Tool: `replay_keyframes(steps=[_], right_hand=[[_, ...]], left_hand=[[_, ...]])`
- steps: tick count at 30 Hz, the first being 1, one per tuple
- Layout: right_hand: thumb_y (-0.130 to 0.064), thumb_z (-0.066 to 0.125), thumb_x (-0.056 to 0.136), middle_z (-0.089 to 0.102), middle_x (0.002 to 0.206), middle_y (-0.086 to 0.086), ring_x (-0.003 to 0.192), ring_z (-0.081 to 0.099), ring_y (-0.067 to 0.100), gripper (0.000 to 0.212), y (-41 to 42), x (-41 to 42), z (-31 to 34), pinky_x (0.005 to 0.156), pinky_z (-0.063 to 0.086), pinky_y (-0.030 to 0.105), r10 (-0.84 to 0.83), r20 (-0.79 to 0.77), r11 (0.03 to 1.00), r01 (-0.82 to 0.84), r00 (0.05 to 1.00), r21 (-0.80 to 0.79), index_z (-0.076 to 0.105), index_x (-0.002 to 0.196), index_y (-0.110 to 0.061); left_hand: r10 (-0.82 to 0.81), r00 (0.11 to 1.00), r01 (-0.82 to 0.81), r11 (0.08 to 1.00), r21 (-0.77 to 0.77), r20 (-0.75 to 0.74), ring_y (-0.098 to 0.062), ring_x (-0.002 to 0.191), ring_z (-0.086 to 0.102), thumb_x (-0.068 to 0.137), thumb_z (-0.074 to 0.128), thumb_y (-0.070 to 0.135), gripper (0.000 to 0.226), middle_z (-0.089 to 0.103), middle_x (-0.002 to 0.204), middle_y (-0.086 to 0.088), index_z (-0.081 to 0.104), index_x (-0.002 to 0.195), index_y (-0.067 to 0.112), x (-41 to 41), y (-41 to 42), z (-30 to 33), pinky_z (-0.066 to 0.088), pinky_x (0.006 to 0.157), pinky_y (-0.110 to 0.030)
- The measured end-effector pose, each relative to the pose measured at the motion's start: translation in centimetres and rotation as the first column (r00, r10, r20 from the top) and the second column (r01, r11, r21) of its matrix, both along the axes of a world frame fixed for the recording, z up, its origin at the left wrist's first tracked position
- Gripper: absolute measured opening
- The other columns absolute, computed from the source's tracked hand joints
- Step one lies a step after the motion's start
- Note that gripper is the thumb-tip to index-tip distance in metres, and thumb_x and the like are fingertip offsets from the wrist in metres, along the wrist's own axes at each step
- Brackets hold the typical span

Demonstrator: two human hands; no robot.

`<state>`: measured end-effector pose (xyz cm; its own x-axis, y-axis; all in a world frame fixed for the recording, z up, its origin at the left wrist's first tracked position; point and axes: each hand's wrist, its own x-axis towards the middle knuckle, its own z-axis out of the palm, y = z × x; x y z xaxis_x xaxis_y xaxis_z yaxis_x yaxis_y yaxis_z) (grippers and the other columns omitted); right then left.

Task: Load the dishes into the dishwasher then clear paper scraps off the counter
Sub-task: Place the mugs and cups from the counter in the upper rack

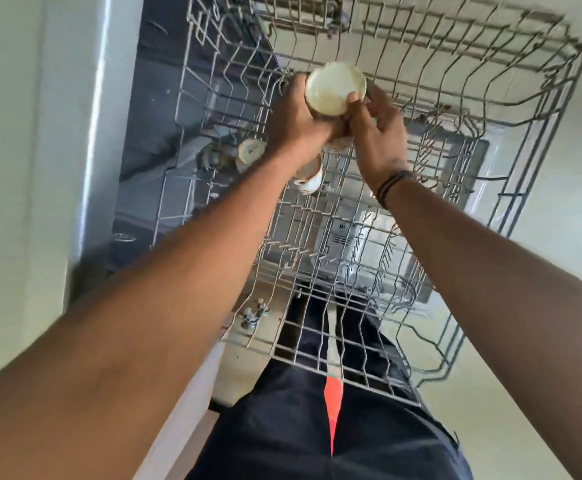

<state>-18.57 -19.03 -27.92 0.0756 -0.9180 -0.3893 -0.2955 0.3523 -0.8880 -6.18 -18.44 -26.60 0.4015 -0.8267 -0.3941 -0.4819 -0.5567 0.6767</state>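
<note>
- Nearest the camera are the person's dark trousers (282, 427), with a bright orange strip running down between the legs.
- Both bare forearms reach forward over the pulled-out wire dishwasher rack (352, 237); a dark band (391, 183) circles the right wrist.
- Through the rack's grey wires the open dishwasher door shows below.
- Two pale cups lie in the rack just under the forearms: one cup (249, 152) left of the left wrist, another cup (310, 178) tipped on its side, partly hidden by that wrist.
- The left hand (296, 116) grips a cream-coloured mug (334, 88) from the left, fingers curled round its side, its round base turned toward the camera.
- The right hand (376, 133) pinches the same mug at its right edge, thumb on the base rim and fingers bent behind it.
- The mug is held above the far middle part of the rack, over its upright tines.
- Farther left, a pale cabinet edge (85, 133) borders the dishwasher.
</note>
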Motion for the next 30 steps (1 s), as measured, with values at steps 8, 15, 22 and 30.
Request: replay_keyframes(steps=[8,15,22,30], right_hand=[[-0.066,0.045,0.085,0.064,0.134,-0.004,0.123,0.059,0.012,0.073,0.2,0.1,-1.4,0.100,0.053,0.042,0.015,-0.039,1.000,-0.015,0.999,0.016,0.049,0.145,-0.026],[-0.072,0.041,0.084,0.062,0.136,-0.002,0.124,0.058,0.013,0.078,0.0,0.4,-1.9,0.101,0.052,0.044,0.002,-0.022,0.998,0.000,1.000,0.067,0.046,0.147,-0.027],[-0.074,0.040,0.080,0.056,0.143,0.004,0.128,0.055,0.017,0.086,-0.2,0.4,-2.2,0.103,0.051,0.047,0.005,0.062,0.993,-0.013,0.998,0.120,0.041,0.150,-0.024],[-0.081,0.045,0.073,0.053,0.146,0.003,0.130,0.054,0.021,0.094,-0.7,0.1,-2.6,0.103,0.050,0.050,0.034,0.122,0.979,-0.057,0.992,0.196,0.039,0.151,-0.027]], left_hand=[[-0.055,0.997,0.057,0.998,0.035,-0.063,-0.014,0.106,0.059,0.063,0.094,0.031,0.090,0.060,0.123,0.000,0.047,0.137,0.015,0.6,0.0,-0.6,0.052,0.070,-0.015],[-0.127,0.988,0.137,0.985,0.104,-0.090,-0.013,0.105,0.057,0.072,0.089,0.022,0.083,0.055,0.122,0.000,0.038,0.138,0.015,1.1,-0.6,-0.8,0.052,0.064,-0.013],[-0.151,0.983,0.162,0.982,0.098,-0.106,-0.012,0.106,0.051,0.074,0.089,0.022,0.088,0.049,0.122,0.004,0.032,0.140,0.015,1.1,-0.5,-1.0,0.043,0.056,-0.001],[-0.126,0.988,0.134,0.988,0.081,-0.091,-0.012,0.108,0.052,0.065,0.094,0.029,0.093,0.051,0.117,0.010,0.038,0.138,0.018,1.3,-0.5,-1.1,0.051,0.083,-0.024]])
